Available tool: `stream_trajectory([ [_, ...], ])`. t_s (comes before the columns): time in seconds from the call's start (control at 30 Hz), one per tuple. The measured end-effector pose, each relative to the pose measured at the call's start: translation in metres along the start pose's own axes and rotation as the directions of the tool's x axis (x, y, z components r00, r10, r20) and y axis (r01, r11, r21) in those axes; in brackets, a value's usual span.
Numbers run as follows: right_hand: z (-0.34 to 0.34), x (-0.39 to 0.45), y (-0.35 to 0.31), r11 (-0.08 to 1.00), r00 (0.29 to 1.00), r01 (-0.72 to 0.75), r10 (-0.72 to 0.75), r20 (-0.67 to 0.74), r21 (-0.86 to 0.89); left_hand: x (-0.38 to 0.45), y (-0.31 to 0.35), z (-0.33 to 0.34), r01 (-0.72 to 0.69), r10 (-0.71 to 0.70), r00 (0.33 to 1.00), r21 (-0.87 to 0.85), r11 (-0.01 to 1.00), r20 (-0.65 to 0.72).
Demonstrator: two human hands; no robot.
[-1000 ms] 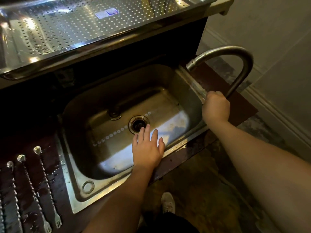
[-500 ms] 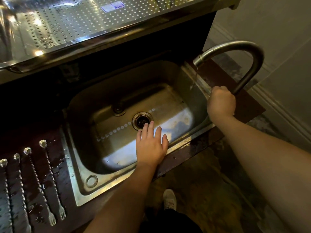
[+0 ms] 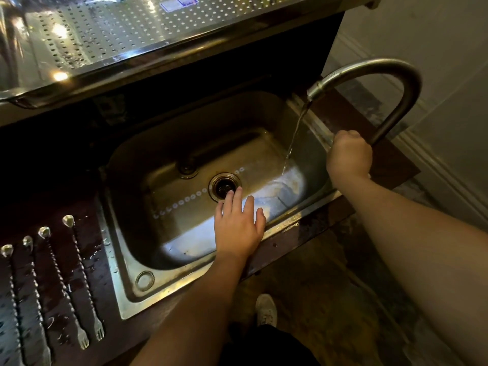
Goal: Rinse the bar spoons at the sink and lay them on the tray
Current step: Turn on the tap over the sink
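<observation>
Water pours from the faucet [image 3: 380, 72] into the sink [image 3: 184, 154]; the right hand [image 3: 348, 157] is curled at the faucet's base, though what it grips is hidden. The left hand [image 3: 237, 223], fingers spread, rests on the sink's near rim. Four bar spoons [image 3: 79, 273] lie side by side on the wet tabletop [image 3: 87, 247], left of the sink.

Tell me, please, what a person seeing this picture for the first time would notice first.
Water runs from the curved faucet at the right into the steel sink, while the right hand grips something at the faucet's base. The left hand rests open on the sink's front edge. At the far left, four bar spoons lie side by side on the wet dark counter.
</observation>
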State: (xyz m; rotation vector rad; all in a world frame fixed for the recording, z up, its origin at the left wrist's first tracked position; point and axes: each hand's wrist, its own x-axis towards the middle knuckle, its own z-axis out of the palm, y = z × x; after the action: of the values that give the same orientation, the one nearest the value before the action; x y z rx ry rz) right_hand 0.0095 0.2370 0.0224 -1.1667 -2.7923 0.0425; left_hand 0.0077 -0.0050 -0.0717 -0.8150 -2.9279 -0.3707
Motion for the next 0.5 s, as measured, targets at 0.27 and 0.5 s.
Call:
stream_trajectory([
  [0.27,0.0026,0.0018,0.0002,1.000,1.000,-0.003,0.003,-0.007,-0.022,-0.0003,-0.0001,-0.0021,0.002,-0.002,1.000,0.001,1.000,0.028],
  [0.5,0.0035,0.0021,0.0010,1.000,1.000,-0.003,0.003,-0.026,-0.003,-0.0008,-0.0003,-0.0027,0.008,-0.008,0.999,-0.004,1.000,0.040],
])
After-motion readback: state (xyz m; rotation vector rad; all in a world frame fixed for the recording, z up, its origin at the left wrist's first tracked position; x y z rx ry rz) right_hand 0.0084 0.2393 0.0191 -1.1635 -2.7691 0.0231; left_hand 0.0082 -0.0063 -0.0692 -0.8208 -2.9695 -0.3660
